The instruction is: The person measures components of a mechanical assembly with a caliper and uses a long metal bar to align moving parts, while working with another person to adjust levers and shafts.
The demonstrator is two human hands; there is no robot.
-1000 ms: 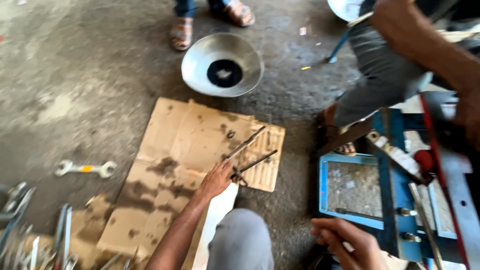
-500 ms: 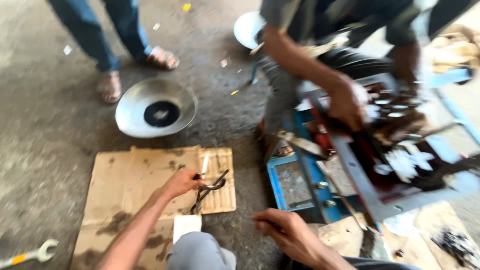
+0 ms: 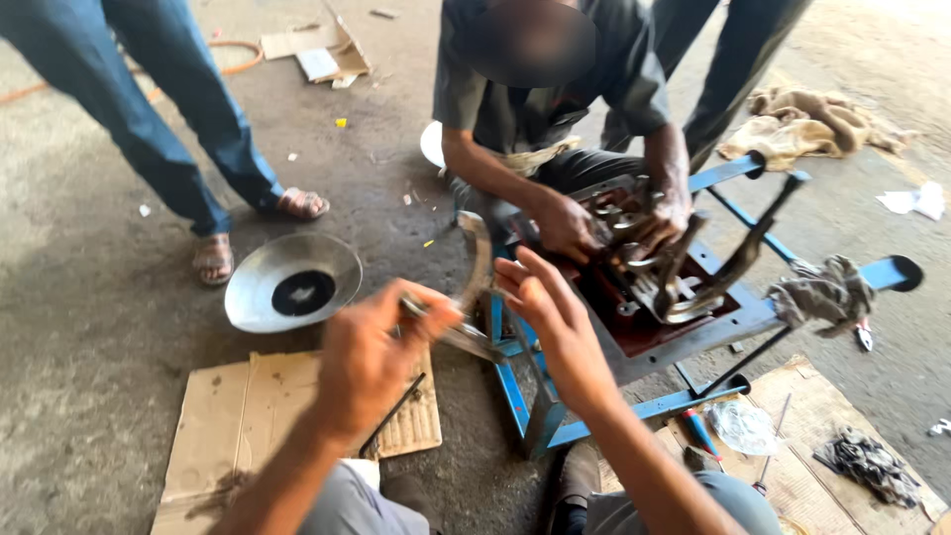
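Left hand (image 3: 371, 357) clenched a grey metal plier-type tool (image 3: 458, 332) w/ right hand (image 3: 555, 312) fingers loose beside it, prob best gripped firm near the blue steel frame (image 3: 520, 401).

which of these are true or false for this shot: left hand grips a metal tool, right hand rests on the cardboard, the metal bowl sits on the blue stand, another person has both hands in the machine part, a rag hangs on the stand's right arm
1. The left hand grips a metal tool. True.
2. The right hand rests on the cardboard. False: it is raised, open, near the blue stand.
3. The metal bowl sits on the blue stand. False: it lies on the concrete floor beside the cardboard.
4. Another person has both hands in the machine part. True.
5. A rag hangs on the stand's right arm. True.
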